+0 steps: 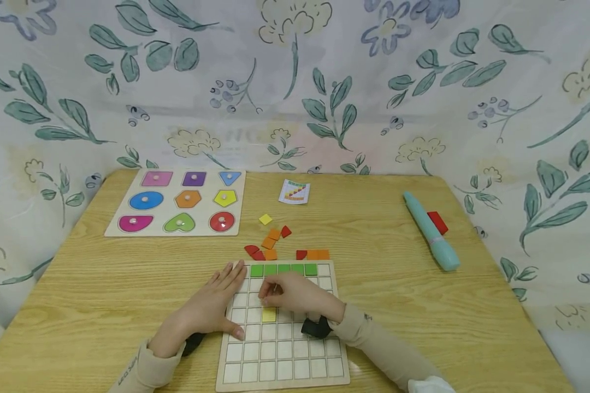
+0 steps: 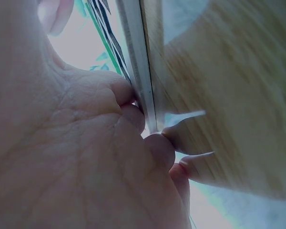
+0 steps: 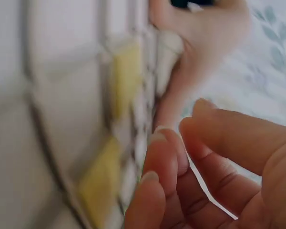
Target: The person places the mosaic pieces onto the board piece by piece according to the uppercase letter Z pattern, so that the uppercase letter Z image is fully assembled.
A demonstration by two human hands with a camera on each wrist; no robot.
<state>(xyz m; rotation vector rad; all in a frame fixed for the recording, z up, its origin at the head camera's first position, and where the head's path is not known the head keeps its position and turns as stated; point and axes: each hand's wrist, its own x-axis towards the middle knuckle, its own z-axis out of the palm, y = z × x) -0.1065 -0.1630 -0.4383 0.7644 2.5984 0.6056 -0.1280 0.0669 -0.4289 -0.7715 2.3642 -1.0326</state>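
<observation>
A wooden grid board [image 1: 255, 370] lies flat on the table. My left hand [image 1: 204, 308] rests along its left edge with fingers spread and thumb on the squares. My right hand [image 1: 299, 295] hovers over the upper middle of the grid, fingers loosely bent and no piece visible between them. Below its fingertips a yellow square [image 1: 269, 315] sits in a cell; the right wrist view shows two, one yellow square [image 3: 126, 78] beyond another. Several green squares [image 1: 284, 269] fill much of the top row. The left wrist view shows the palm close against the board's edge [image 2: 137, 52].
Beyond the board lie loose orange squares [image 1: 323, 254], red quarter-round pieces [image 1: 286, 232] and a yellow square [image 1: 265, 219]. A pattern card [image 1: 294, 192] lies farther back. A knob puzzle [image 1: 205, 218] is at back left; a turquoise stick-like object [image 1: 430, 232] beside a red object [image 1: 438, 222] at right.
</observation>
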